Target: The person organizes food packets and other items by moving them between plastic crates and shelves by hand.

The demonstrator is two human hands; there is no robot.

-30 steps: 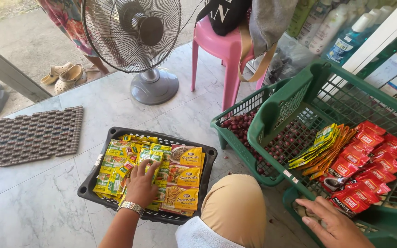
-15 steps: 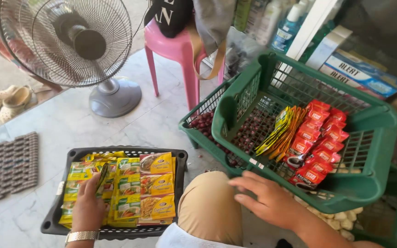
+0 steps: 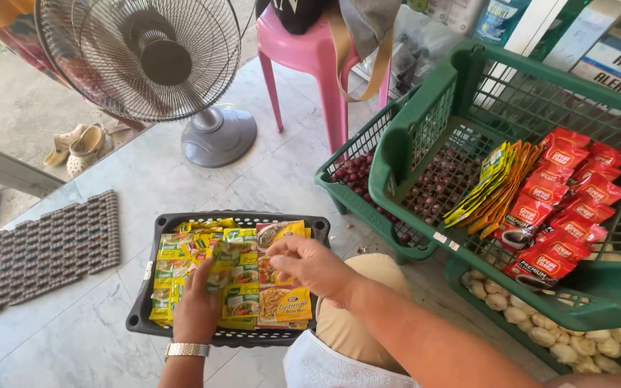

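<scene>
Left hand [image 3: 197, 310]: laid flat on the yellow-green sachets [image 3: 181, 262], fingers spread, nothing gripped.
Sachets: packed in rows inside the black basket [image 3: 154, 237] on the floor; judged light, thin, soft and slick, best pinched at a crimped edge.
Right hand [image 3: 312, 266]: fingers drawn narrow, tips on a sachet's top edge; whether it is truly pinched cannot be told.
Hidden: lower layers are covered; the green crate [image 3: 425, 129] and red packets [image 3: 566, 205] are cut off at right.
</scene>
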